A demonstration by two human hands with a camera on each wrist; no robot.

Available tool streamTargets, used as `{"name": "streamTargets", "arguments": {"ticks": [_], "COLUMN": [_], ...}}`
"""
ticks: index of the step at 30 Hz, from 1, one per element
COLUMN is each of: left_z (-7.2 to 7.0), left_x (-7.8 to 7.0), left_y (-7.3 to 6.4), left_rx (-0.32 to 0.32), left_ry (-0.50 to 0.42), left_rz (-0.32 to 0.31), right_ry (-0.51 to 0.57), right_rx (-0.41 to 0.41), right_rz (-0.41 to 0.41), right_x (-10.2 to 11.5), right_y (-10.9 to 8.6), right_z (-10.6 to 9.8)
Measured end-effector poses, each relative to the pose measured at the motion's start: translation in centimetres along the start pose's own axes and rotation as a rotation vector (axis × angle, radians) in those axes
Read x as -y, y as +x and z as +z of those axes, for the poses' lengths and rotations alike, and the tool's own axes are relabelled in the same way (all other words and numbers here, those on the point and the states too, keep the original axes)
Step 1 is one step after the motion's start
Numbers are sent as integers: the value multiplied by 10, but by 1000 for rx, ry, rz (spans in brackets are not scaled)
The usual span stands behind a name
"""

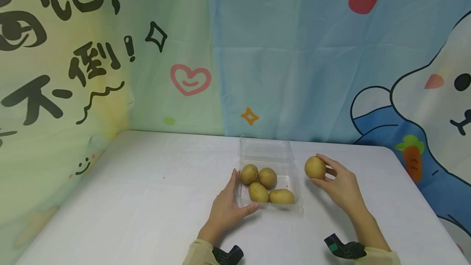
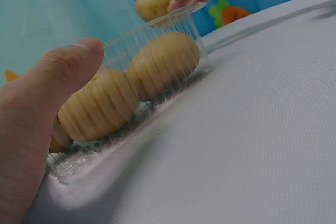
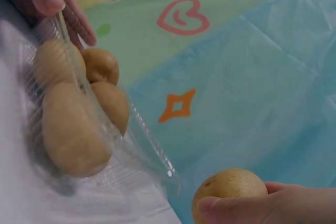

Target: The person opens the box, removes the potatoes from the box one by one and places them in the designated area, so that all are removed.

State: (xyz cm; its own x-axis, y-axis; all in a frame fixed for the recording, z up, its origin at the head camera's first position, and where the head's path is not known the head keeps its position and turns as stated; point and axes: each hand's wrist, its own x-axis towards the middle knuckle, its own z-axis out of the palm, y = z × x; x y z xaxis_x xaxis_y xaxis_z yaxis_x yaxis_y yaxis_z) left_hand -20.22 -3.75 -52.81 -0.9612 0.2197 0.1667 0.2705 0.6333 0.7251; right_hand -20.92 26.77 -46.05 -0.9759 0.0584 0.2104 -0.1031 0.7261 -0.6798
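A clear plastic clamshell box stands on the table with its lid folded back. Several potatoes lie inside it, leaving a gap at the back right. My left hand holds the box by its front left corner, thumb along the front wall and fingers at the left side. To the right of the box, my right hand pinches another potato between thumb and fingers, above the table. The right wrist view shows this held potato apart from the box, with the thumb across it.
The white table reaches back to a printed cloth curtain with hearts, lettering and a cartoon rabbit. Black wrist devices sit on both forearms. The open lid lies toward the curtain.
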Motion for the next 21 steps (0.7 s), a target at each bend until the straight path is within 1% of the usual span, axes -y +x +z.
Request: {"name": "streamTargets", "arguments": {"ticks": [5,13,21], "left_z": [0,0,0], "left_x": [0,0,1], "left_y": [0,1,2], "left_rx": [2,8,16], "left_ry": [-11,-2,5], "left_rz": [1,-7,-19], "right_ry": [-3,-6,-17], "right_rx": [10,16,42], "right_rz": [18,35,85], "right_x": [-6,-15,-21], "right_y": [1,1,2], "right_z": [1,3,6]}}
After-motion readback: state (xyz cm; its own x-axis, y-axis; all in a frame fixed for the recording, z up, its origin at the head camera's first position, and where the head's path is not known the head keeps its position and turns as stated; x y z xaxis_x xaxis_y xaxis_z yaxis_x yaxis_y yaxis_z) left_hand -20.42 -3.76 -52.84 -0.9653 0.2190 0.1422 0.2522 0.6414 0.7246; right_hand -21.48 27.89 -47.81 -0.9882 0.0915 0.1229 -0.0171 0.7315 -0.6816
